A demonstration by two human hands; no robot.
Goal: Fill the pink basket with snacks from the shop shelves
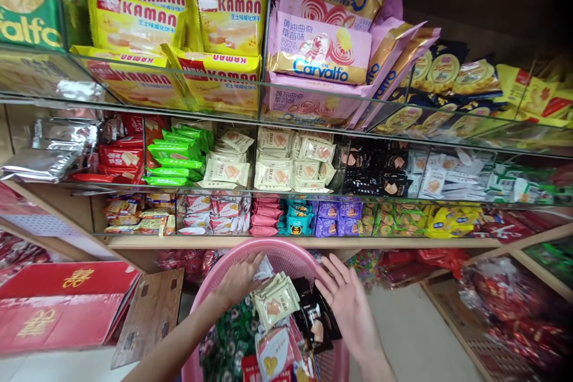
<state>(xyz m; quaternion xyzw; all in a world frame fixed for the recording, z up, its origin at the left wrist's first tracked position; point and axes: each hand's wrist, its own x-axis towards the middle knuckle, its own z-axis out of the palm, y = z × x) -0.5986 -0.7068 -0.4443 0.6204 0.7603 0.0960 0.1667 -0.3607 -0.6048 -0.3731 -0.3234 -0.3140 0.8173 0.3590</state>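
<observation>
A pink plastic basket stands in front of me, filled with wrapped snacks. My left hand is over its left side, fingers stretched out and partly hidden. A small white packet lies right beside its fingertips; whether they touch cannot be made out. My right hand is spread at the right rim, palm showing and holding nothing. Between the hands lie cream-coloured wafer packets, with black packets to their right. Green-wrapped sweets fill the left side, and a pink-and-white packet rests nearer me.
Shelves with clear dividers rise behind the basket, holding yellow Kaman packs, pink Carvalfo cookie packs and green packets. A red box and a wooden board are at left. Bagged red goods sit at right.
</observation>
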